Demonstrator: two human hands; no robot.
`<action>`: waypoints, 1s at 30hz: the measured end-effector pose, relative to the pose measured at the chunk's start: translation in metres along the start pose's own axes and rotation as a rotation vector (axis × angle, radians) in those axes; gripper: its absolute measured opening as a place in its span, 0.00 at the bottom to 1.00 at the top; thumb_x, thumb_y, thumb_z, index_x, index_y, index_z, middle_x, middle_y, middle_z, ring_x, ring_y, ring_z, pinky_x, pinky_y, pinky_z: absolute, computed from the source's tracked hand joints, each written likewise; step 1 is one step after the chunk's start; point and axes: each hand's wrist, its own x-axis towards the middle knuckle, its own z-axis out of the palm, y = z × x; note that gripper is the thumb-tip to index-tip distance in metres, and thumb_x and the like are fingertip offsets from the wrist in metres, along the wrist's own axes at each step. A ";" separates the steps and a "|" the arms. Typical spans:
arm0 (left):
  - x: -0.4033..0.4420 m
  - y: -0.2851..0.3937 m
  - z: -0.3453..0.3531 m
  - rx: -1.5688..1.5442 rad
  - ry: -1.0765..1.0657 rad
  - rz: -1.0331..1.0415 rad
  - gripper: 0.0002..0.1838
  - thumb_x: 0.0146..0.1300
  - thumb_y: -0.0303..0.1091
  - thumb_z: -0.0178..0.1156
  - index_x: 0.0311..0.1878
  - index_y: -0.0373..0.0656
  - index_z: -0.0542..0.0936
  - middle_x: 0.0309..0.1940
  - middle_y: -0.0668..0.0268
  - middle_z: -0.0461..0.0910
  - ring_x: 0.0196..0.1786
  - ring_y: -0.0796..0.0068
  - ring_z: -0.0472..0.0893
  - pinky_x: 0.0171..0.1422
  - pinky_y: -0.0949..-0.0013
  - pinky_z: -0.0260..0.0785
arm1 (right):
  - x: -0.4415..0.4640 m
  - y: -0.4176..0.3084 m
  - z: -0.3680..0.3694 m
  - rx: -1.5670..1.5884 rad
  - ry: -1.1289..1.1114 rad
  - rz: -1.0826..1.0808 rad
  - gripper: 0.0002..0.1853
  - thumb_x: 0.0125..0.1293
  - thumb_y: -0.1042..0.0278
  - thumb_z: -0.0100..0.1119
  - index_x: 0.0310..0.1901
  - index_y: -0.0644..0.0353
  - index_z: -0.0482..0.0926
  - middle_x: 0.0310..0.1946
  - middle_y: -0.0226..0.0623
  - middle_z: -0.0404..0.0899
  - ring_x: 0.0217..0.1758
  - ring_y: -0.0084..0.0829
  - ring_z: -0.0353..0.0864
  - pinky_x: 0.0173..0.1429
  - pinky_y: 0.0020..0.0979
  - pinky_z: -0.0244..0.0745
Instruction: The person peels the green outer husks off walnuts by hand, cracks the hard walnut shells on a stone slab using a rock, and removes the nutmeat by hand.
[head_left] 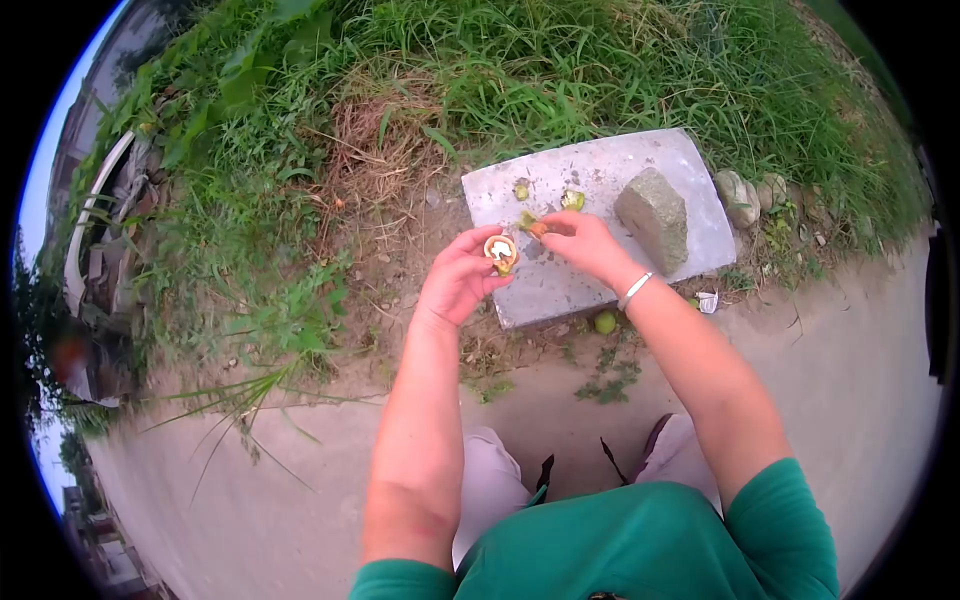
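Note:
My left hand (pixel 456 280) is closed around an opened walnut half (pixel 501 252), its pale kernel facing up inside a brown shell rim. Close by on the right, my right hand (pixel 588 247) pinches a small green-and-brown piece of walnut husk (pixel 529 222). Both hands are over a grey stone slab (pixel 560 292). On the slab lie two green husk pieces (pixel 572 200), and dark wet stains mark its surface. A big rough rock (pixel 655 222) rests on the slab, right of my right hand.
A whole green walnut (pixel 605 321) lies on the ground at the slab's near edge. A crumpled white scrap (pixel 708 302) is beside it to the right. Several stones (pixel 738 198) border the slab's right side. Tall grass (pixel 560 70) grows behind; concrete pavement (pixel 300 480) lies in front.

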 end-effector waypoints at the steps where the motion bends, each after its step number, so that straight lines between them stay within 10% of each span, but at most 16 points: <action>1: 0.001 -0.001 -0.002 0.014 -0.001 -0.002 0.24 0.53 0.19 0.53 0.56 0.36 0.68 0.48 0.55 0.75 0.51 0.59 0.77 0.48 0.60 0.77 | -0.001 -0.003 -0.005 0.443 -0.144 0.255 0.14 0.58 0.61 0.55 0.43 0.59 0.76 0.34 0.34 0.78 0.32 0.26 0.77 0.37 0.27 0.73; 8: 0.009 -0.001 0.003 0.002 0.065 -0.012 0.20 0.57 0.23 0.54 0.55 0.38 0.69 0.45 0.58 0.77 0.48 0.63 0.78 0.45 0.65 0.77 | -0.015 0.001 -0.009 0.211 -0.231 0.418 0.13 0.59 0.58 0.55 0.38 0.60 0.78 0.29 0.33 0.79 0.28 0.24 0.77 0.32 0.24 0.72; 10: 0.011 -0.007 -0.001 0.021 0.109 -0.042 0.19 0.57 0.25 0.56 0.53 0.39 0.70 0.44 0.60 0.77 0.46 0.65 0.78 0.44 0.65 0.76 | -0.020 0.006 -0.005 -0.686 -0.125 0.029 0.11 0.60 0.60 0.54 0.36 0.57 0.78 0.27 0.36 0.79 0.27 0.31 0.78 0.30 0.29 0.72; 16: 0.019 -0.025 -0.006 0.216 0.352 -0.118 0.14 0.57 0.32 0.59 0.46 0.39 0.73 0.40 0.62 0.77 0.41 0.69 0.78 0.42 0.67 0.74 | -0.038 -0.016 -0.043 -0.752 0.367 -0.398 0.08 0.56 0.63 0.58 0.36 0.54 0.78 0.28 0.35 0.79 0.34 0.39 0.78 0.36 0.40 0.71; 18: 0.022 -0.032 -0.006 0.288 0.395 -0.124 0.14 0.57 0.33 0.60 0.44 0.38 0.74 0.39 0.62 0.77 0.40 0.70 0.78 0.41 0.68 0.74 | -0.039 -0.025 -0.075 -0.823 0.483 -0.591 0.20 0.52 0.64 0.63 0.48 0.54 0.73 0.40 0.38 0.77 0.44 0.42 0.76 0.44 0.38 0.70; 22: 0.028 -0.038 0.001 0.480 0.490 -0.128 0.12 0.57 0.33 0.61 0.42 0.37 0.75 0.35 0.64 0.78 0.36 0.74 0.78 0.39 0.73 0.74 | -0.043 -0.006 -0.108 -0.851 0.615 -0.504 0.37 0.48 0.63 0.67 0.61 0.55 0.61 0.53 0.45 0.70 0.55 0.46 0.70 0.54 0.38 0.67; 24: 0.030 -0.038 0.003 0.528 0.496 -0.129 0.11 0.58 0.31 0.60 0.41 0.37 0.75 0.34 0.65 0.78 0.35 0.75 0.78 0.39 0.74 0.74 | -0.043 0.020 -0.106 -0.554 0.381 -0.111 0.46 0.45 0.60 0.69 0.65 0.54 0.53 0.58 0.52 0.63 0.60 0.48 0.66 0.59 0.38 0.65; 30: 0.032 -0.051 0.008 0.638 0.490 -0.076 0.10 0.57 0.30 0.60 0.41 0.37 0.76 0.33 0.67 0.78 0.32 0.79 0.77 0.36 0.78 0.72 | -0.044 0.028 -0.100 -0.390 0.494 0.014 0.50 0.45 0.59 0.69 0.66 0.51 0.47 0.55 0.53 0.67 0.56 0.49 0.70 0.57 0.39 0.68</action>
